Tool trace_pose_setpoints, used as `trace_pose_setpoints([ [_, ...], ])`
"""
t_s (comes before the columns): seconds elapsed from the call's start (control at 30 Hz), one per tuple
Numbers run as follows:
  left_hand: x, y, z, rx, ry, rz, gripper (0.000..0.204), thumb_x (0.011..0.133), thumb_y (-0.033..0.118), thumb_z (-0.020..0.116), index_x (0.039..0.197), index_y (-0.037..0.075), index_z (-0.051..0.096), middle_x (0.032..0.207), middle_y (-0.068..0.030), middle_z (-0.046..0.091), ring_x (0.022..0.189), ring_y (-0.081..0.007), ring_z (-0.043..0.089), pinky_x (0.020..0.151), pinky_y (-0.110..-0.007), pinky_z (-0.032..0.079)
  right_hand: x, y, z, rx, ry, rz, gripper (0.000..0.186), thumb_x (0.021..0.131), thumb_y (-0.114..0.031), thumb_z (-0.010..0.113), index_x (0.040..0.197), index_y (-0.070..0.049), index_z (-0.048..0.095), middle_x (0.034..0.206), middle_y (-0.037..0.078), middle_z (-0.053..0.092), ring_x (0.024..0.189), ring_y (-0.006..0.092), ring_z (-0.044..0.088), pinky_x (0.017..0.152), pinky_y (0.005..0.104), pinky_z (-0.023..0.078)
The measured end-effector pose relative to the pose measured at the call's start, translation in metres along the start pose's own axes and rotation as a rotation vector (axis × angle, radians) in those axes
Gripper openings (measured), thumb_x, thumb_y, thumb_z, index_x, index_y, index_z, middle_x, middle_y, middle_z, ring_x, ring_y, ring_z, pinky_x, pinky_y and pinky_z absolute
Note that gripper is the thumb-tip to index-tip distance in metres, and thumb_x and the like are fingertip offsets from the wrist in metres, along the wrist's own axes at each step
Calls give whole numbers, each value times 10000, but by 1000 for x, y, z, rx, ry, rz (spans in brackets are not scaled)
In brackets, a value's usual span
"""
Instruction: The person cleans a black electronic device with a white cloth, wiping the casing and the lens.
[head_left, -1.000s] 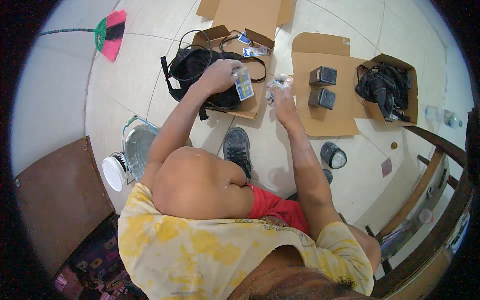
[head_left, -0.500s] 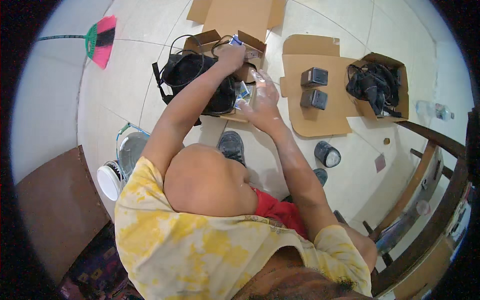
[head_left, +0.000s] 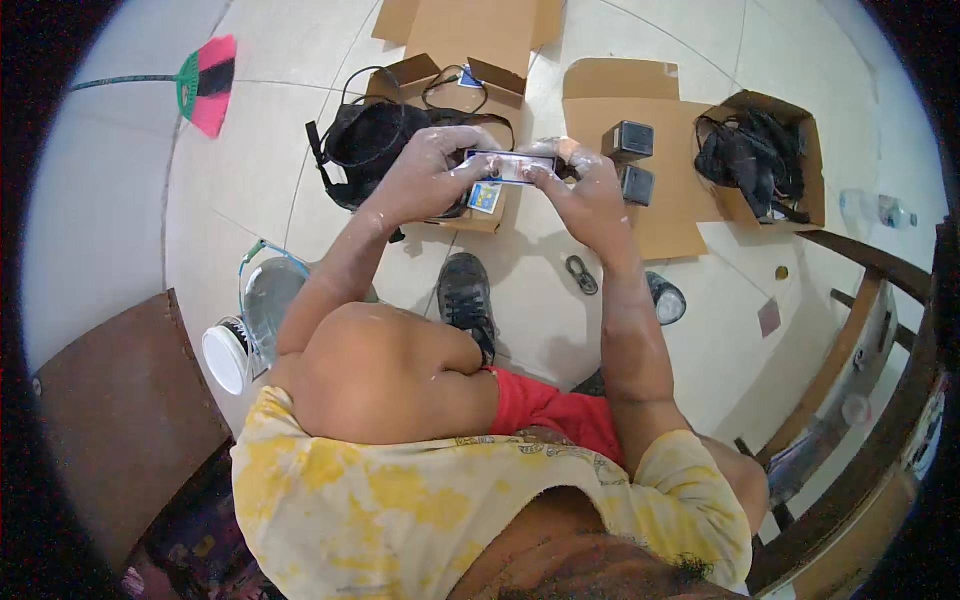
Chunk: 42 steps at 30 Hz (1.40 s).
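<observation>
Between both hands is a small flat oblong thing [head_left: 512, 167], with a pale, printed-looking face and a dark blue edge; its exact kind is unclear. My left hand [head_left: 440, 165] grips its left end, thumb on the face. At the other end, my right hand [head_left: 583, 185] holds it the same way. Both hands are dusted white. Just below lies a blue and yellow packet [head_left: 485, 197] in an open cardboard box [head_left: 470, 224], partly covered by my left hand. A black bag [head_left: 350, 150] with straps and a cable loop lies against that box.
Two black blocks [head_left: 630, 140] rest on flattened cardboard [head_left: 665, 235] to the right, beside a box of black straps [head_left: 752, 165]. A coiled black cable [head_left: 581, 275] and a dark round container [head_left: 667, 299] are on the floor. A bucket [head_left: 272, 300] stands left; a wooden frame [head_left: 880, 400] stands right.
My left hand has come out of the cardboard box, and both hands now hold the flat oblong thing above the box's near side. The coiled cable on the floor now shows.
</observation>
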<state>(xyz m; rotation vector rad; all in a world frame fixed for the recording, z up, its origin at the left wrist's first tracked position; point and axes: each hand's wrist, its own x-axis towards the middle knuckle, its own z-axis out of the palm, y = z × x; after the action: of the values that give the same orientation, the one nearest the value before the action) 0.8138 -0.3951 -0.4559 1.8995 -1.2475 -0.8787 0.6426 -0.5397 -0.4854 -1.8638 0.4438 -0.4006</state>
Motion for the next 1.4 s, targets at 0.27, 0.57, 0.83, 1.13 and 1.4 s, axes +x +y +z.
trace_pose_setpoints([
  [0.27, 3, 6, 26, 138, 164, 145, 138, 879, 119, 620, 921, -6, 661, 847, -88, 668, 834, -174, 637, 762, -321, 493, -10, 6, 17, 12, 149, 8, 139, 801, -71, 710, 928, -18, 686, 833, 146, 642, 789, 289, 620, 704, 378, 486],
  [0.57, 7, -12, 43, -469, 129, -173, 144, 889, 135, 644, 872, -4, 675, 836, -28, 664, 845, -103, 608, 755, -290, 489, -9, 28, 26, 61, 204, -284, 100, 791, -50, 712, 880, -27, 673, 838, 112, 629, 789, 262, 610, 719, 356, 485],
  [0.83, 0, 7, 25, -97, 42, -82, 183, 877, 155, 679, 958, -6, 711, 874, -101, 712, 827, -154, 660, 773, -305, 513, -16, 32, 23, 450, 127, 259, 124, 851, -111, 724, 924, -15, 693, 832, 27, 663, 749, 80, 572, 682, 258, 475],
  [1.13, -7, 11, 16, -132, 146, -105, 183, 895, 161, 674, 931, -12, 722, 775, -70, 692, 587, -95, 610, 553, -259, 497, -12, 31, 1, 741, 324, 272, 120, 874, -83, 689, 955, 6, 679, 842, 48, 670, 754, 101, 605, 674, 270, 503],
  [1.4, -19, 2, -11, -414, 284, -189, 159, 895, 141, 704, 932, -14, 709, 766, -38, 672, 603, -64, 581, 522, -211, 460, -8, 7, -30, 136, -370, 250, 269, 859, -137, 691, 1113, -51, 672, 883, 65, 697, 774, 122, 640, 741, 296, 533],
])
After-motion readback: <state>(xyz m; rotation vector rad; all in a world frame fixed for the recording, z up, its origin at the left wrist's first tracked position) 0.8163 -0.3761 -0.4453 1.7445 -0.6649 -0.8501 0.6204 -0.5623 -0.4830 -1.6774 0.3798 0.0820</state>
